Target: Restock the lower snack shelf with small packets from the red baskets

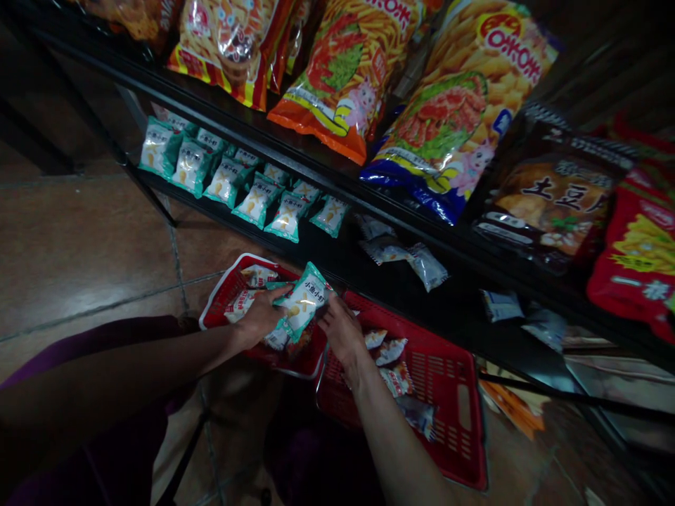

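My left hand (pixel 259 316) and my right hand (pixel 342 329) both grip one small teal and white snack packet (pixel 304 301), held between them above two red plastic baskets. The left basket (pixel 221 295) holds several small packets, red and white ones among them. The right basket (pixel 448 393) holds a few small white packets near its left side. A row of matching teal packets (pixel 237 184) lies on the low black shelf (pixel 369 274) just beyond the baskets.
Large orange, blue, brown and red snack bags (pixel 458 112) stand on the upper shelf. Several clear small packets (pixel 416 261) lie on the low shelf to the right. Brown tiled floor (pixel 74 253) stretches to the left. An orange item (pixel 514 407) lies on the floor at right.
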Tool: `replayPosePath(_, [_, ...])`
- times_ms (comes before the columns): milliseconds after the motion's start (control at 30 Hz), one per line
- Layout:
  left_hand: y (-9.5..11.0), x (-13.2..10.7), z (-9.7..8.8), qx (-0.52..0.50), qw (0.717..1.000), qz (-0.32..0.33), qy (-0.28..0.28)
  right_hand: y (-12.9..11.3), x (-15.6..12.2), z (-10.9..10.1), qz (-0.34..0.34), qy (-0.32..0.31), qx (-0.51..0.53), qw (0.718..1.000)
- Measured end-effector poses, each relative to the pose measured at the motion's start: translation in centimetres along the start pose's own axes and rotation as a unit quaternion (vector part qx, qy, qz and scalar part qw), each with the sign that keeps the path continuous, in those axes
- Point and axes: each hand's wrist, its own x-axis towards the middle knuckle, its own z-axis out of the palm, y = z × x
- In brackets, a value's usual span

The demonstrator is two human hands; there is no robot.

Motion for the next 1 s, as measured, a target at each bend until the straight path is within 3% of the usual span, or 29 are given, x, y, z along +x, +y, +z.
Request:
replayPosePath(133, [-0.2, -0.5, 0.3, 0.02, 0.998, 0.061, 0.001, -1.2, 0.5, -0.7, 0.031, 0.039, 0.042, 0.998])
replayPosePath(333, [2.4, -1.7, 0.0, -0.126, 0.99, -0.061, -0.025, -2.1, 1.1, -1.7, -0.033, 0.053, 0.035, 0.997])
replayPosePath(433, [3.7, -1.5, -0.4, -0.15, 0.986, -0.052, -0.044, -2.5, 0.9, -1.5, -0.06, 0.057, 0.048, 0.995])
replayPosePath(633, [3.9, -1.0, -0.3, -0.094, 0.995, 0.007, -0.01, -3.9, 0.0, -0.8, -0.086, 0.048, 0.037, 0.995])
replayPosePath(800, [3.6, -1.3, -0.3, -0.039, 0.999, 0.002, 0.003, -4.6, -0.1, -1.2, -0.116, 0.043, -0.055, 0.991])
replayPosePath(1000, [3.2, -1.1, 0.3, -0.034, 0.999, -0.011, -0.003, -4.5, 0.5, -1.5, -0.151, 0.053, -0.05, 0.986])
